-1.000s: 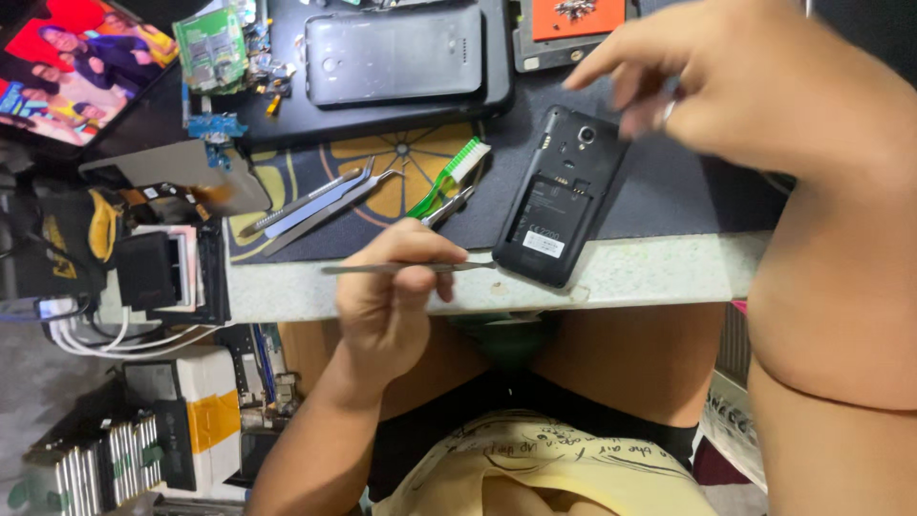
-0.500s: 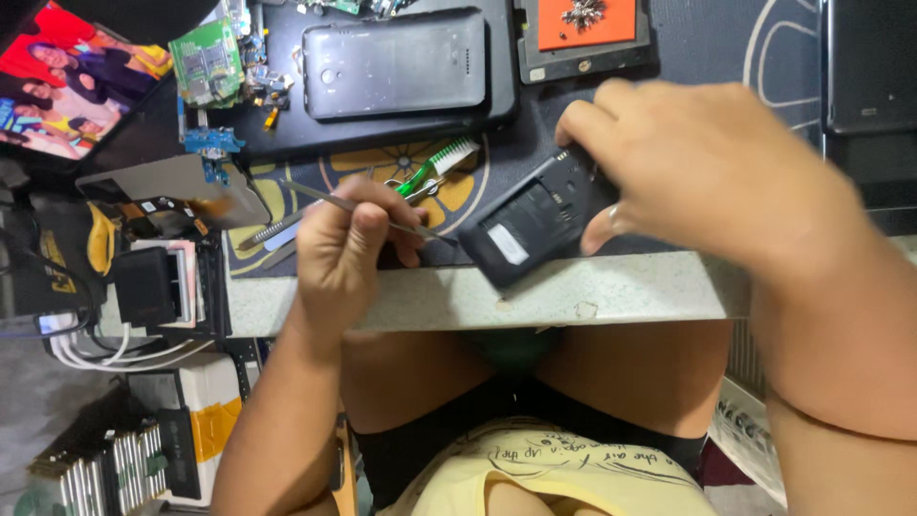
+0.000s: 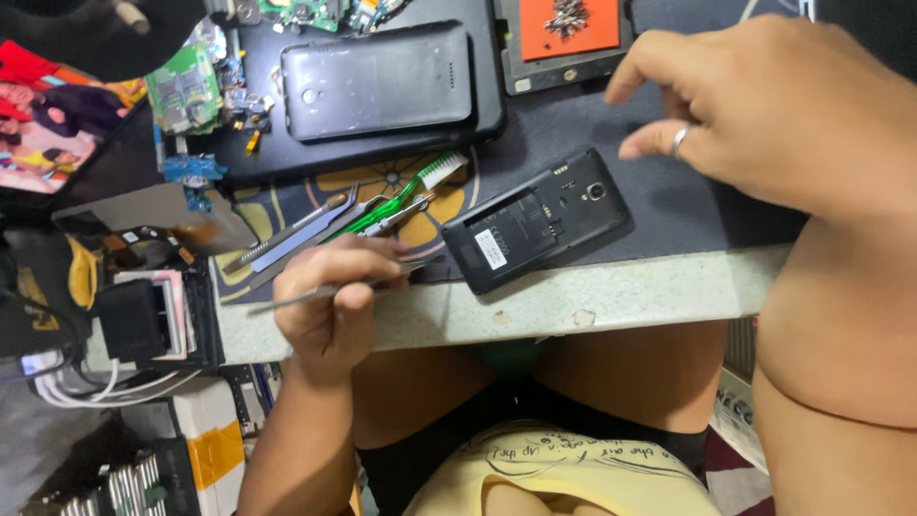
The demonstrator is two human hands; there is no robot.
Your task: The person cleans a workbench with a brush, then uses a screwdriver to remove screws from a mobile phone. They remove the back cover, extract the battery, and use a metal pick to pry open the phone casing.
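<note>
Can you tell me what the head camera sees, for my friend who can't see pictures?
The left hand holds a thin metal tool beside an opened black phone on a dark mat. The right hand hovers open above it.

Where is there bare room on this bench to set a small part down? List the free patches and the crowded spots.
Free: the dark mat between the open phone and the right hand; the pale bench edge below that phone. Crowded: left of the phone, where a green toothbrush and metal tools lie by the left hand holding a thin metal tool; circuit boards at top left.
</note>
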